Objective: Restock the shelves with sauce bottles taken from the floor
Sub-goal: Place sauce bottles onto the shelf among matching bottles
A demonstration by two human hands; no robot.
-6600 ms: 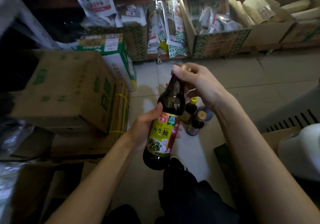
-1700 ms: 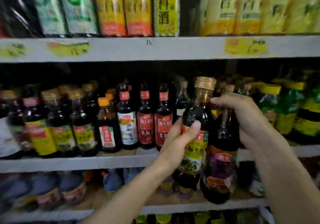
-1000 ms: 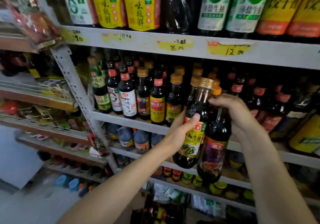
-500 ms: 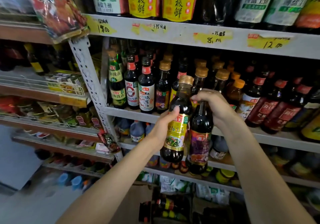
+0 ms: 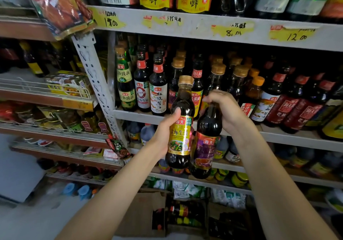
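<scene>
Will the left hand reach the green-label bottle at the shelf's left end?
Probably not yet: the left hand grips the yellow-label dark sauce bottle, though nothing blocks the green-label bottle.

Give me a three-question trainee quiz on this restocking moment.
1. True or false: the left hand grips the yellow-labelled soy sauce bottle round its body.
2. The right hand holds the purple-labelled sauce bottle by its: A) top B) base C) label.
3. Fill in: the rightmost yellow price tag reads ___.
Key: 1 true; 2 A; 3 12.00.
</scene>
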